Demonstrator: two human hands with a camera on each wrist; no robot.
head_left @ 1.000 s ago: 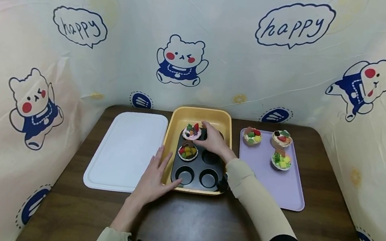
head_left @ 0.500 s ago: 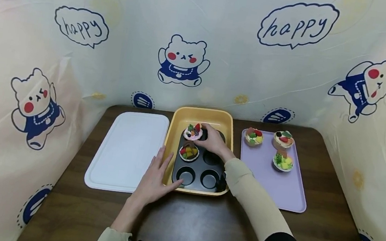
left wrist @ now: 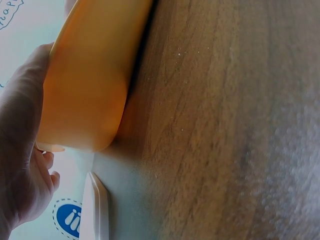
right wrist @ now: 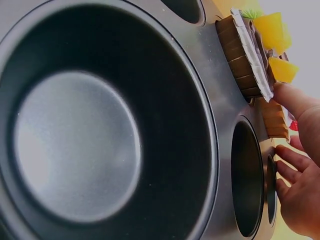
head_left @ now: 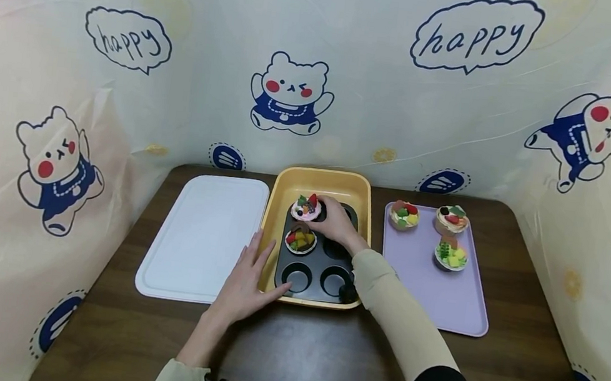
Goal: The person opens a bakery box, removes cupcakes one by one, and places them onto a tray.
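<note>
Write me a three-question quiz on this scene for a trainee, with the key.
1. True or false: three cakes stand on the purple tray.
2. What does the left hand touch? A: the purple tray. B: the yellow tray. C: one of the cakes.
3. Fill in the blank: the pink-creamed cake is at the fingers of the person's ____ hand.

Key: 1. True. 2. B, the yellow tray. 3. Right; the right hand.
</note>
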